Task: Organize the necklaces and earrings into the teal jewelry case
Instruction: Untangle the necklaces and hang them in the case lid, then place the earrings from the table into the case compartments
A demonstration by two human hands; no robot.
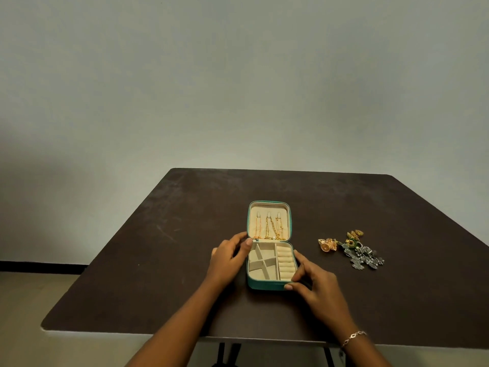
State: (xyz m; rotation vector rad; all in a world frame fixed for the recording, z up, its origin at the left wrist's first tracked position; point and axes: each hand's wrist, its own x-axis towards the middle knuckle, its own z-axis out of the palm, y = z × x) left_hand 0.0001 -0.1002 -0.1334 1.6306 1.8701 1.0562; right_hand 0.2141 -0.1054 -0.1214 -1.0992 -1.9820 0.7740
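The dark bench [132,260] carries everything, and all of it sits in the right half, nearer the near edge than the far one.

The left grip [227,256] comes in over the near edge. Its fingers are curled, and the thumb and fingertips hold the left side of the teal jewelry case [264,285] just where the lid meets the base.

The case lies open and flat, its lid turned back toward the far edge. Inside the lid, gold necklaces [270,229] hang from three small hooks (their lower ends gather at the hinge line). The cream base is split into open compartments on the left and a column of ring rolls [287,263] on the right. No jewelry shows in any of them.

The right grip [315,284] clasps the case's near right corner, with the thumb against the front wall and the fingers curled along the right side. A thin bracelet [353,337] circles that wrist.

Well apart from the case, toward the right edge, the earrings [352,250] lie in a loose cluster on the bare bench, gold and green pieces touching darker silver ones.
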